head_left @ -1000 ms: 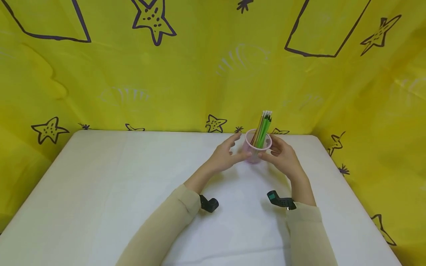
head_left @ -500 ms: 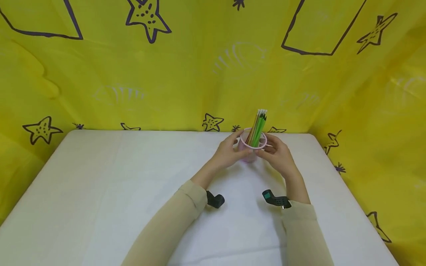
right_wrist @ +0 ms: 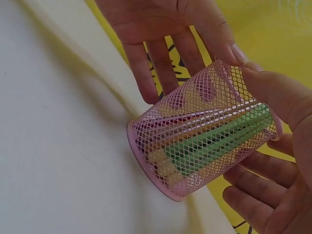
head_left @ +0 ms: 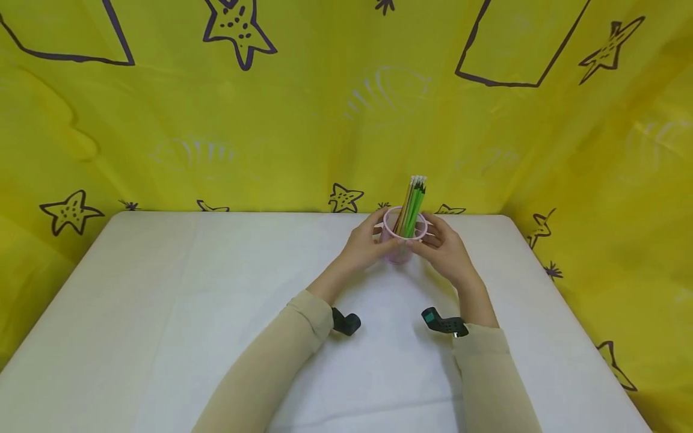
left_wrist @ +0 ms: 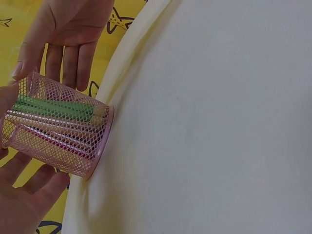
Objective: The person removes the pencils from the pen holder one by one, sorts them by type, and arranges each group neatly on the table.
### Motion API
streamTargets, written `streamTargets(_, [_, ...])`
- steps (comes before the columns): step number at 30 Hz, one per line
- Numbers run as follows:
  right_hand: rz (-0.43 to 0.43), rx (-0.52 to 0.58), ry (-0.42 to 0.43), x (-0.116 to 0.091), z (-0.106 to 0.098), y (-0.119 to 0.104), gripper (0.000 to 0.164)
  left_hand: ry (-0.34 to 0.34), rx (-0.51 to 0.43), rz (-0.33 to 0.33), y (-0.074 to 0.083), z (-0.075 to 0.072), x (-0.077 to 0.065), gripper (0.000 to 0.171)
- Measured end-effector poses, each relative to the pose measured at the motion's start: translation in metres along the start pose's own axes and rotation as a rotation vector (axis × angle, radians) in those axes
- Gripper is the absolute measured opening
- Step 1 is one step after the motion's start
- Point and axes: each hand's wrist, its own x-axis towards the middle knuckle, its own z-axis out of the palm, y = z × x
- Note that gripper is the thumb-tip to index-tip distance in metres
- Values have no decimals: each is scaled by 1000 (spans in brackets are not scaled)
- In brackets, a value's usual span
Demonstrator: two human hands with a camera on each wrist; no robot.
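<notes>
A pink mesh pencil cup [head_left: 399,257] stands upright near the far edge of the table, held between both hands. Green and brownish pencils [head_left: 414,207] lean together inside, their pale ends sticking up over the rim. My left hand [head_left: 364,245] grips the cup from the left, and my right hand [head_left: 446,249] grips it from the right. The thumbs meet at the near side of the rim, while the other fingers curve round the sides. In the right wrist view the cup [right_wrist: 204,131] shows the pencils' lower ends through its mesh, close to the base.
A white-covered table [head_left: 227,300] spreads out below and around the arms. Behind it hangs a yellow cloth [head_left: 292,120] with drawn starfish and fish, which also runs along the right side. Black wrist cameras [head_left: 346,323] stick out from the sleeves.
Both hands have drawn in round the cup; the left fingers were apart from it one second ago. The cup with its pencils has shifted a little to the left.
</notes>
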Motion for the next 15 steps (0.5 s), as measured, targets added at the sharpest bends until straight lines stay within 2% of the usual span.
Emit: streamTargets(15, [-34,17,-26,6,14,1,78,-9,-36,-7,-7,-18,-8,82])
